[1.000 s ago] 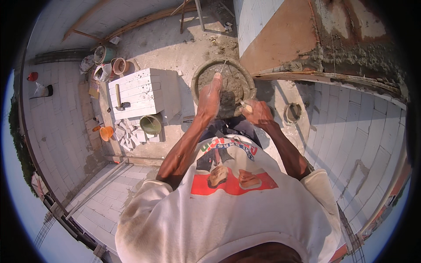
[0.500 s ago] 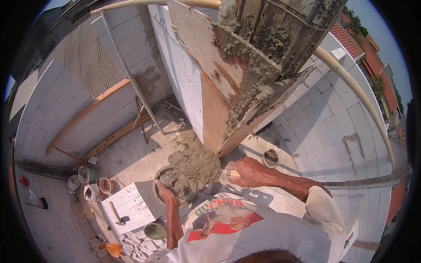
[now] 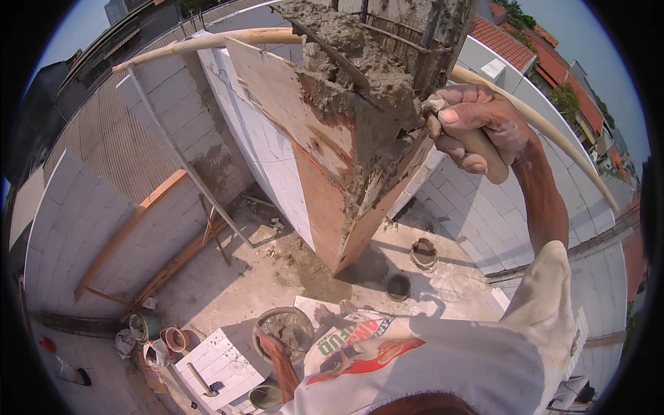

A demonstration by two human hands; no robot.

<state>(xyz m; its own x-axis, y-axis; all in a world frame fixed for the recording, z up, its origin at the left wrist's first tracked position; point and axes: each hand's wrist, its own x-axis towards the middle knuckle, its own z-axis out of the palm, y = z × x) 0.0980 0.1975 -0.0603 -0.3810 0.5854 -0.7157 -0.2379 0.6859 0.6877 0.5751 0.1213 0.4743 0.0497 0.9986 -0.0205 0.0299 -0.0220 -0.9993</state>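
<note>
My right hand (image 3: pixel 477 128) is raised at the upper right, fingers wrapped round the wooden handle of a trowel (image 3: pixel 490 162). The trowel reaches into wet grey mortar (image 3: pixel 387 66) at the top of plywood formwork (image 3: pixel 325 180), beside a column with steel bars (image 3: pixel 422 41). A thin dark edge, apparently the blade, shows in the mortar; the rest is covered. Low down, my left hand (image 3: pixel 275 349) grips the near left rim of a round mortar bucket (image 3: pixel 306 319), which has grey mortar inside. Its fingertips are partly hidden.
White block walls (image 3: pixel 526 187) stand on both sides, with a bamboo pole (image 3: pixel 546 128) crossing behind the column. Two containers (image 3: pixel 398 286) sit on the floor ahead. To the lower left are a white block (image 3: pixel 221 360) with a hammer (image 3: pixel 204 380), and several buckets (image 3: pixel 142 326).
My right hand has gone up from beside the bucket to the formwork top with the trowel. The big mortar heap near the bucket is no longer there. My left hand stays at the bucket.
</note>
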